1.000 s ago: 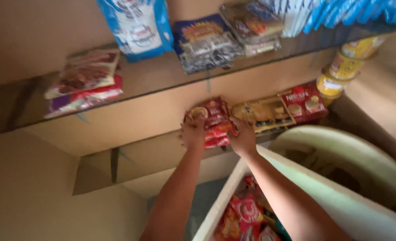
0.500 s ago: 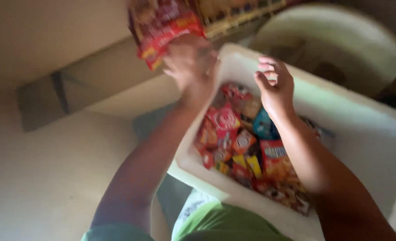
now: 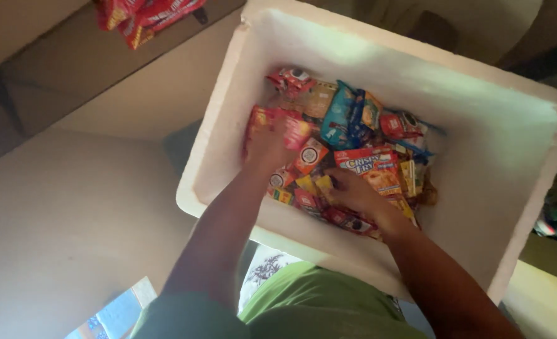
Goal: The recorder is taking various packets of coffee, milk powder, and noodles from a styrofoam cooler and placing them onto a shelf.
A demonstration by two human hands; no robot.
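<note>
A second ago our hands were up at the shelf (image 3: pixel 71 69), setting red snack packets (image 3: pixel 146 12) on it; now both have come down into the white foam box (image 3: pixel 517 207), which is heaped with small bright snack packets (image 3: pixel 353 135). Our left hand (image 3: pixel 267 145) is pressed onto a red packet (image 3: pixel 296 130) near the box's left wall, its fingers curled over the wrapper, though we cannot tell whether they have closed on it or merely rest there. Our right hand (image 3: pixel 353 191) lies lower in the pile beside an orange-red biscuit packet (image 3: pixel 369 166), fingers loosely bent among yellow and red wrappers, gripping nothing that we can make out. The shelf stack now sits at the upper left edge of view, well apart from both hands, so the work appears to have swung back to the box and another handful.
</note>
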